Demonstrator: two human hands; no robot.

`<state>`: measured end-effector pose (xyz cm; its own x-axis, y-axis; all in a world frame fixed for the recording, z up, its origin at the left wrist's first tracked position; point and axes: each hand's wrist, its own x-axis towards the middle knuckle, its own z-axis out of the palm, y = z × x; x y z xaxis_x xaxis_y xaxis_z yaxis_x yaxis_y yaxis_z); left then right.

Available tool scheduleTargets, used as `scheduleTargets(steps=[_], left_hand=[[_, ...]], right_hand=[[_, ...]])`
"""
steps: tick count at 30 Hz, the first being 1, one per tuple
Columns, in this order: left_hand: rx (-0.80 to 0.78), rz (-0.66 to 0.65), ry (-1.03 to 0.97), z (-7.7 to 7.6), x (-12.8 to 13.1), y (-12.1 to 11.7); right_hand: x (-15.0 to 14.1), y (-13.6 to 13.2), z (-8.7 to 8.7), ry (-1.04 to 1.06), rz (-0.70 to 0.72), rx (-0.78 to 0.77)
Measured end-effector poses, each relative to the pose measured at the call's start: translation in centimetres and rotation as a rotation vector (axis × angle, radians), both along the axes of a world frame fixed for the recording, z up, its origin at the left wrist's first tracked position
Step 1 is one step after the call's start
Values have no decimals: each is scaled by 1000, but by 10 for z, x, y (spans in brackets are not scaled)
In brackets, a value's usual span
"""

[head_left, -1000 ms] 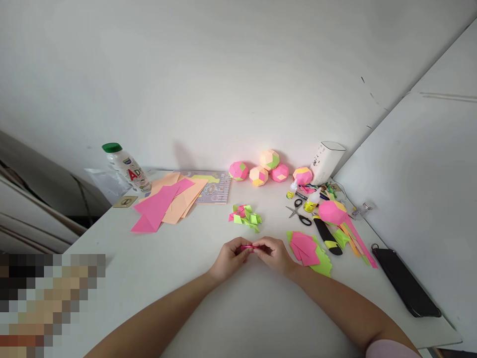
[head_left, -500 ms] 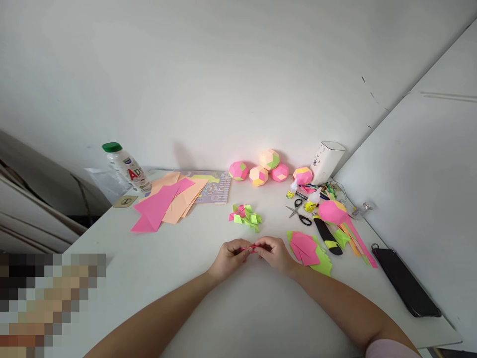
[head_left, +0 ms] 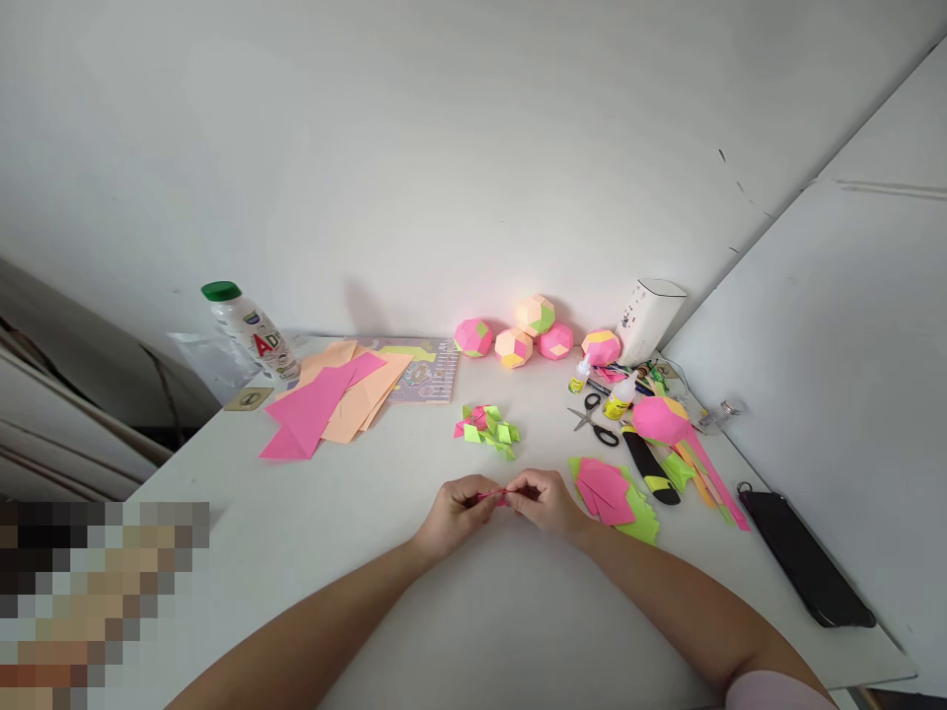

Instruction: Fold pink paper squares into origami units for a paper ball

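Between my fingertips is a small piece of pink paper (head_left: 491, 498), mostly covered by the fingers, so its shape is hard to make out. My left hand (head_left: 460, 513) pinches it from the left, and my right hand (head_left: 544, 503) pinches it from the right, with the fingertips of both almost meeting. Just beyond the hands lies a small heap of folded green and pink paper pieces (head_left: 488, 430). To the right of my right hand, flat pink paper pieces (head_left: 611, 491) rest on top of jagged green paper pieces (head_left: 642, 518).
Several paper balls (head_left: 513, 348) stand along the wall. Scissors (head_left: 592, 421), glue bottles (head_left: 619, 396), a cutter knife (head_left: 651, 465) and a black phone (head_left: 806, 557) are on the right. Pink sheets (head_left: 315, 409), a booklet (head_left: 436, 373) and a white bottle (head_left: 255, 330) occupy the back left.
Both hands stay in nearly the same place. The pink paper between the fingertips has turned slightly, with a bit more of its surface showing by the left fingers.
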<state>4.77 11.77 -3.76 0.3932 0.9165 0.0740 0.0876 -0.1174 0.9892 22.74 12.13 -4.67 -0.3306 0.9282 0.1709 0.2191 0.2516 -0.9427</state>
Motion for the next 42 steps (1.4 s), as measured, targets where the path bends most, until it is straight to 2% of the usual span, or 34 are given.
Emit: scheduleTargets(steps=[13,20,30,36,42], left_hand=[[62,-50,-39,-2,-1,3],[44,-12,-6,-9,2,2],[131,4,44,-9,0,2],[125,26,70,-9,1,0],[12,16,74,-5,2,-1]], right_hand=[[1,0,3,-25,43,-54],[-1,0,-2,-47,42,23],[-2,0,5,-127,44,94],[-2,-2,5,-131,43,95],[-1,-4,12,-125,93,83]])
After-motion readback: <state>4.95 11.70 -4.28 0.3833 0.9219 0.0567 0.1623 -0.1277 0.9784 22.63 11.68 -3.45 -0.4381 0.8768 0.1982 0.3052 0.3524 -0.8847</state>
